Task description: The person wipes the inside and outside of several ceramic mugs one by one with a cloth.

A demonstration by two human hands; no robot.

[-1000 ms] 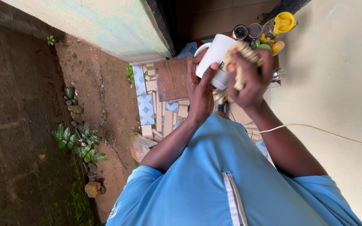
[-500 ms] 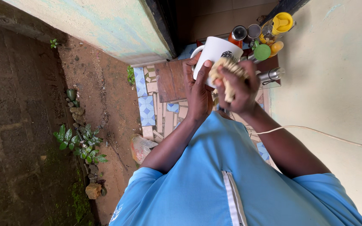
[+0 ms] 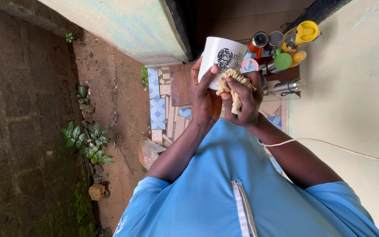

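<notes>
Left grip: left hand (image 3: 207,98) clasped around the white mug (image 3: 221,57), thumb laid over its side.
Right grip: right hand (image 3: 244,103) clenched on a bunched tan cloth (image 3: 233,83), pressed against the mug's lower edge.
Mug: held in the air, tilted, dark printed emblem facing the camera.
Just behind: bottles and jars with a yellow cap (image 3: 308,31), green lid (image 3: 282,61) and pink lid (image 3: 249,66), crowded on a low worktop (image 3: 292,72).
Below: patterned blue and tan tiles (image 3: 158,107).
Left side: bare soil, a small leafy plant (image 3: 86,140).
Right side: pale cord (image 3: 343,148) across the wall.
</notes>
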